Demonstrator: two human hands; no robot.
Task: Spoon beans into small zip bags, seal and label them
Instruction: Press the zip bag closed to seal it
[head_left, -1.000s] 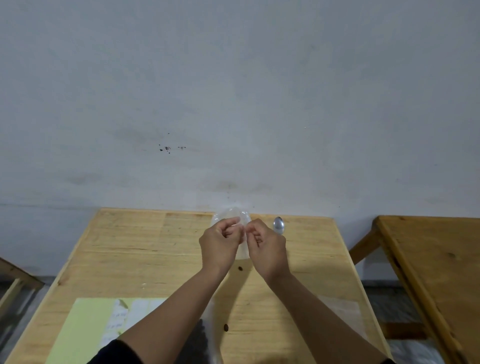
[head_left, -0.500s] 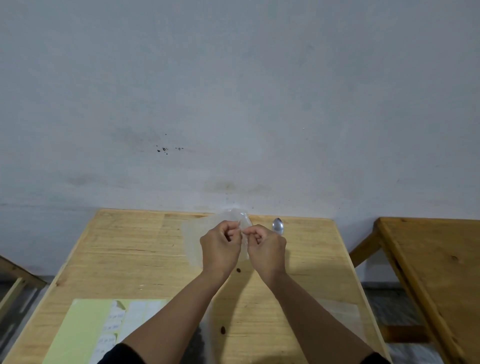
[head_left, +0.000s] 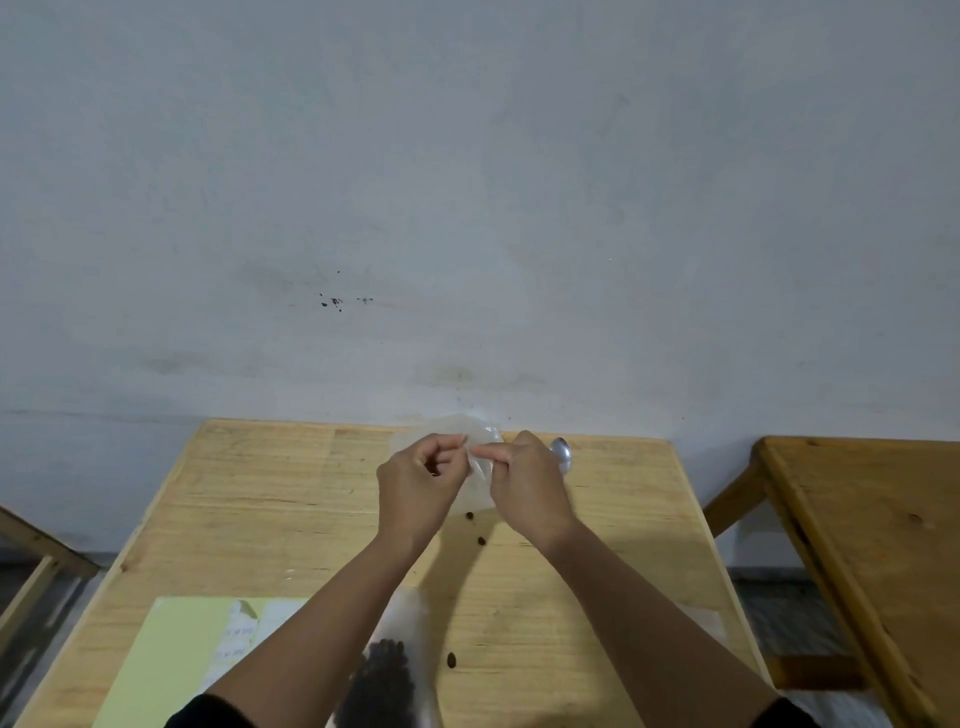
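Where the desk (head_left: 249, 525) meets the bottom of the view, your two bare forearms reach forward over its near edge, and between them sits a clear bag of dark beans (head_left: 387, 670), its lower part cut off by the frame. Toward the near left corner lies a pale green sheet (head_left: 156, 660) with white labels (head_left: 234, 642) on it, one label corner curled up; your left forearm hides its right part. Just right of the bean bag a single loose bean (head_left: 451, 660) lies on the wood, and near the right edge something flat and clear (head_left: 709, 621) lies on the desk, too faint to name. Farther up the middle, two more stray beans (head_left: 481, 540) lie apart from each other, just below your hands. Your left hand (head_left: 418, 480) and right hand (head_left: 527, 486) are raised close together over the far half of the desk, and each pinches the top of a small zip bag (head_left: 480, 467) between thumb and curled fingers (head_left: 488, 453); the bag hangs down between the hands, and you cannot tell whether its mouth is sealed or whether it holds any beans. Just behind the right hand, near the far edge, the bowl of a metal spoon (head_left: 562, 453) shows. A clear round container (head_left: 457, 427) sits at the far edge, mostly behind the hands. Another wooden table (head_left: 862, 519) stands apart beyond the right edge.
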